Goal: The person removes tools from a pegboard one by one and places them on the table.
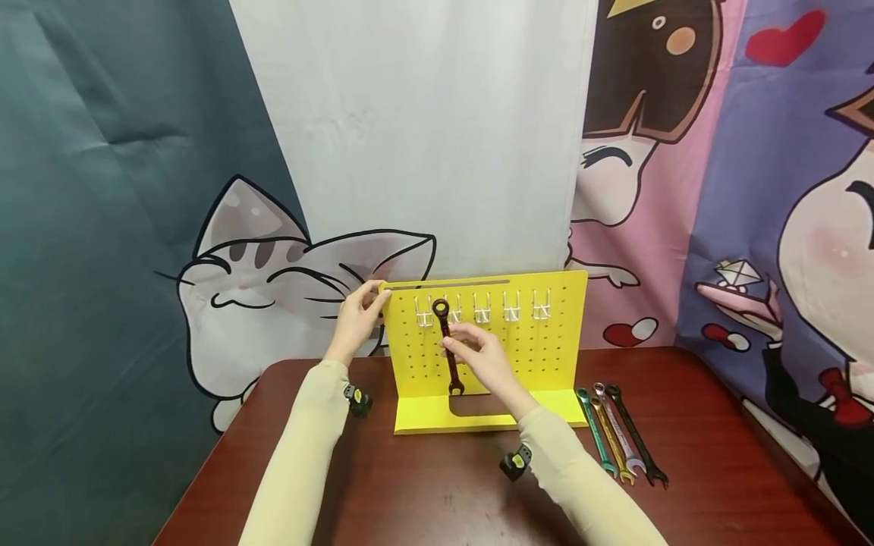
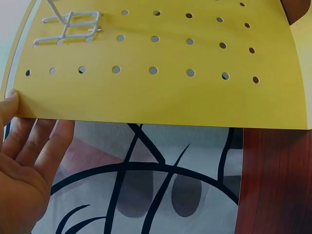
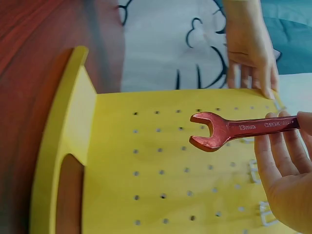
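Observation:
A yellow pegboard stand (image 1: 570,341) stands upright on the table with several metal hooks (image 1: 542,312) along its upper part. At its upper left corner, my left hand (image 1: 353,324) grips the edge, thumb on the front and fingers behind. My right hand (image 1: 486,362) holds a dark red combination wrench (image 3: 248,127) by its shaft, in front of the board's left hooks. In the head view the ring end points up and the open end down. The right wrist view shows "13mm" on the shaft. Whether the wrench touches a hook cannot be told.
Right of the stand, several more wrenches lie side by side on the table: a green one (image 1: 597,434), a gold one (image 1: 612,442), a silver one (image 1: 620,429) and a black one (image 1: 636,436). A cartoon-printed curtain (image 1: 423,136) hangs behind the reddish-brown table (image 1: 423,493).

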Demonstrator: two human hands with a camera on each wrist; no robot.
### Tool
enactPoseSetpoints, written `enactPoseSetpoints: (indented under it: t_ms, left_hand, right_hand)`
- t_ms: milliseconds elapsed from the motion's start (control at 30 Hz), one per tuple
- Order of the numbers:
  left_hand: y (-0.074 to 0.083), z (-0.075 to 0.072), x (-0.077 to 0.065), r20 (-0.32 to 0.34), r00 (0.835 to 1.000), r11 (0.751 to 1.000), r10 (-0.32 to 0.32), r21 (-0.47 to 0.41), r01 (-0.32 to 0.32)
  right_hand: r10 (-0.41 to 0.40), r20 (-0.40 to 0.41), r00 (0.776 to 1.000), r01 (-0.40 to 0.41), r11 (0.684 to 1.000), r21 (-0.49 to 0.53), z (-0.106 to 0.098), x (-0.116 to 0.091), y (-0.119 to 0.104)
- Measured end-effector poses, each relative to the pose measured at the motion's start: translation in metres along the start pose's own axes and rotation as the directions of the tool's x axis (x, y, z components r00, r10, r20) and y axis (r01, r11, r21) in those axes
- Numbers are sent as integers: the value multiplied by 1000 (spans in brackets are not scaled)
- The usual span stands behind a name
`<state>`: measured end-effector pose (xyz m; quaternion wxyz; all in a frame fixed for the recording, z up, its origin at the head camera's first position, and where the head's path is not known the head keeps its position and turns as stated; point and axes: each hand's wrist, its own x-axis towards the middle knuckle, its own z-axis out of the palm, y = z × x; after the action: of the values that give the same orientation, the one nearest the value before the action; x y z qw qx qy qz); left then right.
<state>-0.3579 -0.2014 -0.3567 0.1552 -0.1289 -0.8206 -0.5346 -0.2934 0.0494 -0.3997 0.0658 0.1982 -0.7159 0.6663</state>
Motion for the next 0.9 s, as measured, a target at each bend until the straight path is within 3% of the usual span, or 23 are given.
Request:
enactPoseSetpoints:
  t_ms: [200,667,900]
  left_hand:
    - [2,3,3,10,1000,1000,3,-6,-3]
    - [1,0,-2,10,1000,1000,-21,0,21]
    - [1,0,-1,5,1000,1000,-19,1,19]
  right_hand:
    - [-10,-64,998,11,1000,16,-19,-1,-17]
    - [-27,-125,992,37,997,74,-49,-10,-46]
    - [-62,-156,986,80,991,109,-80,-19,-58]
